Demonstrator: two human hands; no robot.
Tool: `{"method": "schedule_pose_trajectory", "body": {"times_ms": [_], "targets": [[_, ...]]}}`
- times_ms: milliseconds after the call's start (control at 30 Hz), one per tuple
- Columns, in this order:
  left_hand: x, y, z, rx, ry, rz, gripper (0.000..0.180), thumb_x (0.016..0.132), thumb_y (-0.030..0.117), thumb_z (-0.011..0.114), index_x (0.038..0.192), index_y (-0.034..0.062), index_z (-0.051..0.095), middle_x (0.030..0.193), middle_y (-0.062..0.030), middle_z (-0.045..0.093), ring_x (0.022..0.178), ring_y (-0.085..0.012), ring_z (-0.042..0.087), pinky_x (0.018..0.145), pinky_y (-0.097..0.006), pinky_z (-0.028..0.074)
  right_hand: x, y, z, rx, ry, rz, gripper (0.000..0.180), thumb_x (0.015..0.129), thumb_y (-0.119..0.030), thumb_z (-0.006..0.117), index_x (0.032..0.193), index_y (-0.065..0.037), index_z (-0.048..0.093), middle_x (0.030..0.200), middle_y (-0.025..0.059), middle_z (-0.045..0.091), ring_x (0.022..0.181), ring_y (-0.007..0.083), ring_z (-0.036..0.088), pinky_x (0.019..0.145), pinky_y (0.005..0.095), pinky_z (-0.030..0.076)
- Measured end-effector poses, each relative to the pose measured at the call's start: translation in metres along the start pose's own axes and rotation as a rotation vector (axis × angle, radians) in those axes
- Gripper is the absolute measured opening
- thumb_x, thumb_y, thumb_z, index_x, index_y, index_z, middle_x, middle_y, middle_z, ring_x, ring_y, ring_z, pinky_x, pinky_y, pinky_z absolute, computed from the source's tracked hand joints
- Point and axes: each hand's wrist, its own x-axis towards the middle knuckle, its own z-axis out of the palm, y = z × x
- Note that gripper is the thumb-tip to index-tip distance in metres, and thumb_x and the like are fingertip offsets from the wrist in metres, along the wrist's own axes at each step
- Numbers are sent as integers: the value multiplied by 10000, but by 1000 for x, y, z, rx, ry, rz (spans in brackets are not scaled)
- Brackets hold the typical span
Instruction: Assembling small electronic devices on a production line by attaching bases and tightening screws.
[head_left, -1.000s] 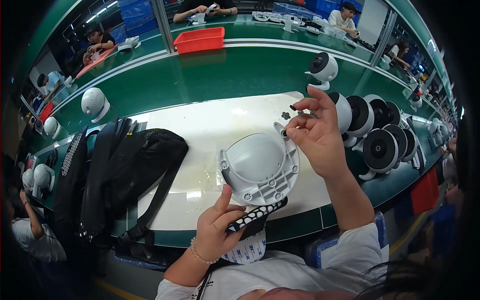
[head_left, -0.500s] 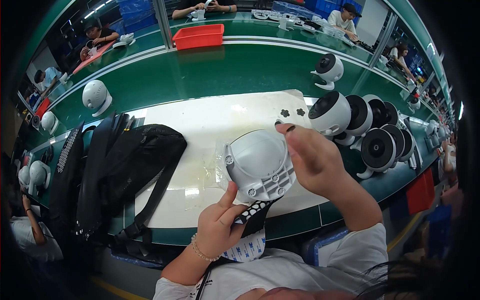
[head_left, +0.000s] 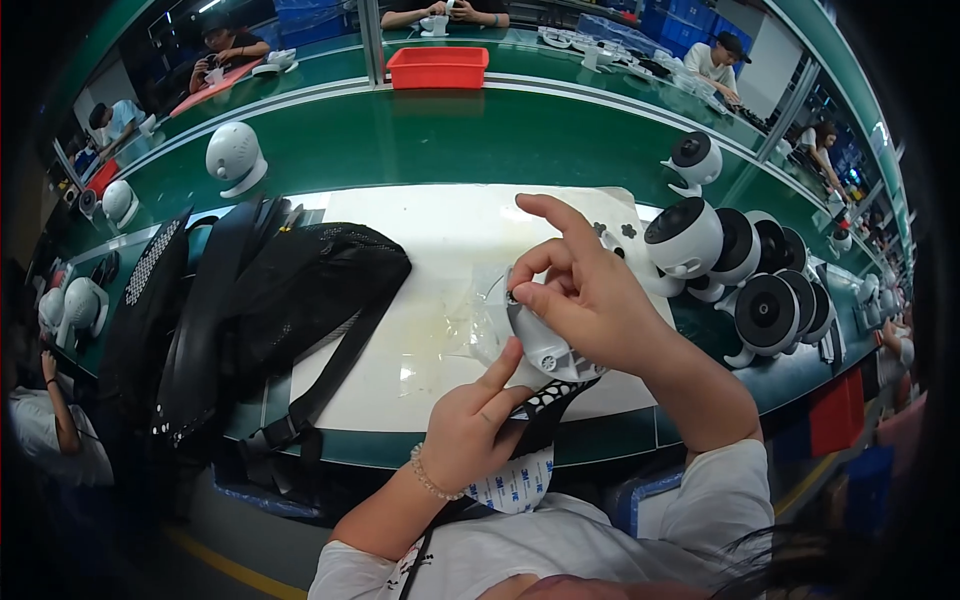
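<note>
A white plastic housing (head_left: 534, 338) lies on the pale mat (head_left: 440, 215), its ribbed underside with round sockets toward me and much of it hidden by my right hand. My right hand (head_left: 590, 295) is over it, thumb and a finger pinched at its upper left edge. A tiny dark spot shows at the thumb tip; I cannot make out what is held. My left hand (head_left: 468, 425) grips a black sheet of adhesive pads (head_left: 545, 400) with white cut-out spots, its printed white backing hanging below. The left index finger points up against the housing's near edge. Clear film (head_left: 470, 325) lies beside the housing.
Black mesh bags with straps (head_left: 290, 300) cover the left. Several white round devices with black discs (head_left: 765, 310) crowd the right; another white device (head_left: 235, 158) stands back left. Dark flower-shaped pads (head_left: 628, 230) lie at the mat's far right. A red bin (head_left: 438, 68) is beyond; co-workers sit around.
My right hand has moved from the housing's right side across its top, now pinching at its upper left edge and hiding more of it. My left hand keeps hold of the sheet. The view has shifted.
</note>
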Motion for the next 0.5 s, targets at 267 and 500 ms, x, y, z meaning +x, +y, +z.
{"method": "schedule_pose_trajectory", "body": {"times_ms": [267, 500], "targets": [[2, 0, -1, -15, -18, 20, 341, 577, 22, 664, 908, 57, 591, 1348, -154, 404, 636, -254, 585, 574, -328, 471, -7, 4, 10, -280, 140, -153, 603, 802, -31, 587, 1331, -73, 303, 852, 73, 642, 544, 74, 515, 517, 189, 406], [3, 1, -4, -37, -7, 10, 323, 601, 28, 659, 913, 68, 586, 1356, -140, 397, 650, -257, 590, 576, -332, 473, -19, 21, 19, -594, 254, -561, 606, 764, -25, 612, 1306, -91, 348, 815, 70, 661, 629, 243, 640, 526, 310, 484]]}}
